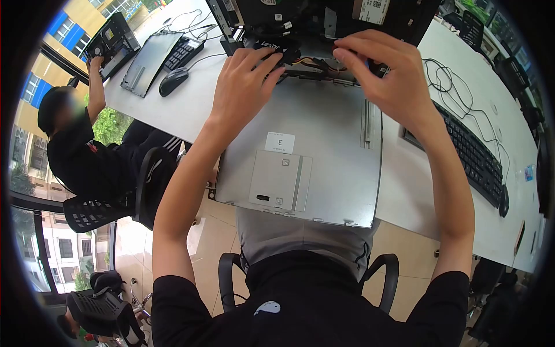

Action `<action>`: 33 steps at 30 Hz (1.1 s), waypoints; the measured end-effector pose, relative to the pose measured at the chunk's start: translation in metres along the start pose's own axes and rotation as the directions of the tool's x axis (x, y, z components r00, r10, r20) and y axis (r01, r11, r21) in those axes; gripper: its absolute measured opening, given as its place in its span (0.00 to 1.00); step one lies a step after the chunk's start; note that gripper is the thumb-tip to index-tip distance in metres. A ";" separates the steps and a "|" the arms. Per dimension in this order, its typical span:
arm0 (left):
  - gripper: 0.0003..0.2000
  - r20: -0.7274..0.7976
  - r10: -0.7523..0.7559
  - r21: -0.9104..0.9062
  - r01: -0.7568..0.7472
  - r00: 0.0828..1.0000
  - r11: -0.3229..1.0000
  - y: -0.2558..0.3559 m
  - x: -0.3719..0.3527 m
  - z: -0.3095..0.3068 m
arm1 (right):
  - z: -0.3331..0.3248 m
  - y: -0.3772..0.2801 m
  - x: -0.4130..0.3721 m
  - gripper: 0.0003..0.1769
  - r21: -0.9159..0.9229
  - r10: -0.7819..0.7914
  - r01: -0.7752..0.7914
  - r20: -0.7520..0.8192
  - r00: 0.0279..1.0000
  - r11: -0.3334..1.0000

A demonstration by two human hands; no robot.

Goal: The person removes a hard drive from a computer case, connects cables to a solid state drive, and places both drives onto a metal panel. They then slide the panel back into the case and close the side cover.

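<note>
In the head view my left hand [245,81] curls its fingers over the near edge of a flat black drive marked Lexar [270,44]. Beside its fingertips is a black cable connector [292,55]. My right hand [393,72] is closed in a pinch, thumb and index fingertip almost together; a small reddish bit shows there, too small to name. Between the hands, thin coloured wires [312,62] cross the opening of a computer case [352,29]. The case's grey metal side panel [335,133] lies flat toward me, with a white label [280,142] numbered 3.
On the left stand a mouse [173,82], a keyboard [184,55] and a detached metal panel [151,62]. Another person [87,144] sits there, a hand at another computer unit [115,43]. On the right are a black keyboard [471,150], a mouse [504,201] and tangled cables [448,84].
</note>
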State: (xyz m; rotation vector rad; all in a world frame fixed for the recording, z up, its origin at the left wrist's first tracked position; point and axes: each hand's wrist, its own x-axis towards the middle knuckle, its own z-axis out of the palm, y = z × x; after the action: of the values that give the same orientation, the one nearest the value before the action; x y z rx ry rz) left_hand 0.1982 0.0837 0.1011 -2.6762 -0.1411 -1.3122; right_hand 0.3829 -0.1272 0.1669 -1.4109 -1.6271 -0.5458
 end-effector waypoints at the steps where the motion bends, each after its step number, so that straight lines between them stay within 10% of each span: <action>1: 0.14 0.000 0.003 0.002 -0.003 1.000 1.000 0.001 -0.001 0.000 | -0.004 -0.002 0.003 0.07 -0.003 -0.009 0.009 0.008 1.000 1.000; 12: 0.15 -0.062 0.027 -0.024 -0.029 0.998 0.999 0.010 -0.007 -0.022 | -0.056 -0.025 0.018 0.08 -0.116 0.044 -0.028 0.137 0.990 0.993; 27: 0.08 0.254 0.135 0.099 -0.165 0.958 0.981 -0.015 -0.014 0.003 | -0.052 -0.075 -0.023 0.10 0.077 0.018 -0.055 0.417 0.909 0.995; 33: 0.09 0.033 0.235 0.086 -0.237 0.971 0.968 -0.014 -0.005 0.012 | -0.076 -0.124 -0.079 0.25 -0.008 0.009 -0.006 0.681 0.733 1.000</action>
State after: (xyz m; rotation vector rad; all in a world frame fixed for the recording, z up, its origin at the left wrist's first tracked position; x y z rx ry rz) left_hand 0.2020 0.0999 0.0913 -2.5399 0.1111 -1.1749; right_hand 0.2874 -0.2627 0.1663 -1.7419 -2.1853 0.0094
